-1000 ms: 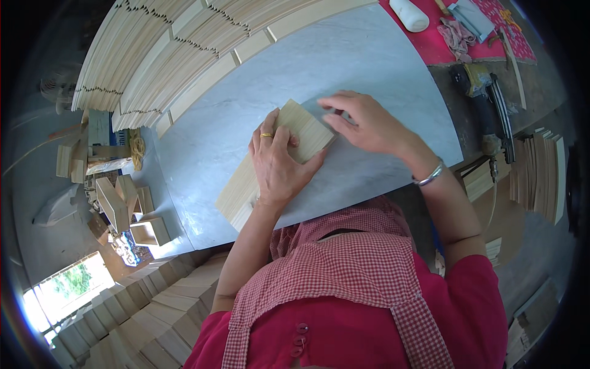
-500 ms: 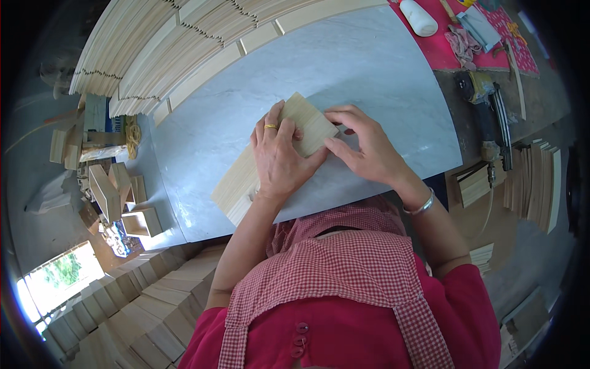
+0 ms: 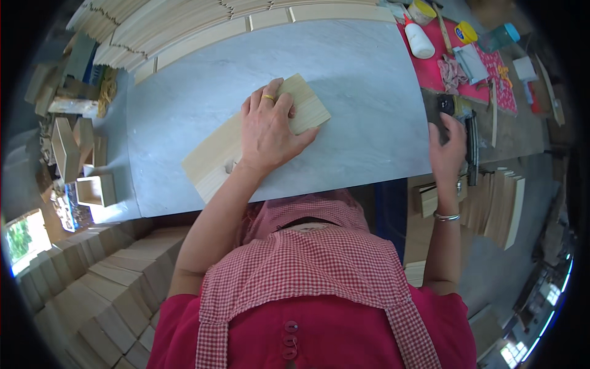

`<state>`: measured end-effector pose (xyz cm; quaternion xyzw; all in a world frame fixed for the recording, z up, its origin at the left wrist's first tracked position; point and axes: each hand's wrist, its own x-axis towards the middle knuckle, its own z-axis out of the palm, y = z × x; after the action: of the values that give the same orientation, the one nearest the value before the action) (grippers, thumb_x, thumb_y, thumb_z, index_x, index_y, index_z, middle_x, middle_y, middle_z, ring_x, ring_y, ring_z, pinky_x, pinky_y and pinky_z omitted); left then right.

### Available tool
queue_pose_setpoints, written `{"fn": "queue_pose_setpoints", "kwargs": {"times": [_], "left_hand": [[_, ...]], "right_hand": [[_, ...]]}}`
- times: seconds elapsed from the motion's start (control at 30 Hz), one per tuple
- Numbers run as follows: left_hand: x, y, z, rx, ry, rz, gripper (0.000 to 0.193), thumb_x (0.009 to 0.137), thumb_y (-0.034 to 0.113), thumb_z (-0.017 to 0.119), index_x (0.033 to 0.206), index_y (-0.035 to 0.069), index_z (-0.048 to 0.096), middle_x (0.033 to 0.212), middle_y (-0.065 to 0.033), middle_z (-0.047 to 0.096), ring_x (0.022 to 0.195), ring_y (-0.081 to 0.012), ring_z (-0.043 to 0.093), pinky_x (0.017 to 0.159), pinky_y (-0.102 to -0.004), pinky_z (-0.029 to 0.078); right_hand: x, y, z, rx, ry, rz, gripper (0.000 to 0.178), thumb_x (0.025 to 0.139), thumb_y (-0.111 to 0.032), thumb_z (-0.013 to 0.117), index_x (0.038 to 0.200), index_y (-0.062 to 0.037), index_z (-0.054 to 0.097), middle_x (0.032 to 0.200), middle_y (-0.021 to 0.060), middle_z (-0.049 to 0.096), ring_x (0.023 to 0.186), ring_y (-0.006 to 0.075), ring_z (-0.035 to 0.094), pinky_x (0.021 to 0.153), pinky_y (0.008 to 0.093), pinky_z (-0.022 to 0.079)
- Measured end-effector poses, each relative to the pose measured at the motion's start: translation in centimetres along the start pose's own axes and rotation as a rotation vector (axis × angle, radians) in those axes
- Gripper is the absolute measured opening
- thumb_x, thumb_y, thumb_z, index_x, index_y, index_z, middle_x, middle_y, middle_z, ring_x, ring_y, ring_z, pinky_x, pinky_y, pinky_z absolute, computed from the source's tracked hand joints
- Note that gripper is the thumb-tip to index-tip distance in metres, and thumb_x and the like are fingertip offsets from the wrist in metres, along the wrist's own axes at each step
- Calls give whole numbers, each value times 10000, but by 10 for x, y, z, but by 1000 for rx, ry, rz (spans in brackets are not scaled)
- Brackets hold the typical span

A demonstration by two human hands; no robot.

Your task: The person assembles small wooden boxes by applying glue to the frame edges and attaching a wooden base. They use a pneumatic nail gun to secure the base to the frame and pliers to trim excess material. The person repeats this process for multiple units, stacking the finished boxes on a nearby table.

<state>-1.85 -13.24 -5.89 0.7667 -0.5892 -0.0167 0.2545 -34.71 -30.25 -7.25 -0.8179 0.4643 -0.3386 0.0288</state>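
Wooden board (image 3: 212, 154) lies slantwise on the grey marbled surface (image 3: 362, 147), its farther end pointing up and to the right. We rest our left grip (image 3: 267, 130) on top of it, fingers slightly bent and a little apart, thumb stretched out by the near edge; we touch the wood without wrapping around it. Our right grip (image 3: 448, 147) is well apart from the board, just past the right edge of the surface, half curled over a dark power tool (image 3: 472, 144); we cannot tell whether it has closed on it. Beyond the tool we see a white bottle (image 3: 419, 43) and a crumpled pink rag (image 3: 452, 74) on a red cloth (image 3: 428, 69). Along the far edge we have stacked wooden strips (image 3: 178, 27).
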Motion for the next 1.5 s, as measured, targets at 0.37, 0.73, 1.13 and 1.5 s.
{"fn": "queue_pose_setpoints", "kwargs": {"times": [0.37, 0.73, 1.13, 1.5], "left_hand": [[-2, -5, 4, -26, 24, 21, 476, 702, 435, 827, 918, 50, 651, 1417, -228, 546, 1287, -390, 497, 1101, -501, 361], [-2, -5, 6, -33, 68, 19, 478, 703, 426, 835, 920, 42, 651, 1395, -233, 569, 1264, -387, 528, 1078, -497, 391], [-2, -5, 1, -47, 18, 2, 465, 708, 406, 831, 943, 45, 654, 1389, -224, 566, 1283, -380, 516, 1091, -494, 387], [-7, -9, 6, -51, 46, -2, 460, 728, 419, 824, 925, 55, 624, 1432, -176, 546, 1308, -371, 497, 1104, -499, 383]], "right_hand": [[-8, -146, 68, 608, -345, -99, 135, 844, 7, 725, 979, 6, 725, 896, 138, 683, 777, 296, 672, 722, 378, 532], [26, -141, 69, 532, -578, -298, 74, 840, 16, 761, 896, 28, 714, 816, 115, 670, 687, 245, 662, 621, 334, 509], [5, -113, 62, 543, -394, -126, 100, 920, -66, 700, 844, -9, 667, 805, 138, 630, 701, 313, 615, 648, 401, 492], [2, 100, -15, -363, -355, 270, 769, 810, -291, 809, 1407, 67, 484, 1241, 349, 642, 1201, 491, 609, 1039, 527, 483]]}}
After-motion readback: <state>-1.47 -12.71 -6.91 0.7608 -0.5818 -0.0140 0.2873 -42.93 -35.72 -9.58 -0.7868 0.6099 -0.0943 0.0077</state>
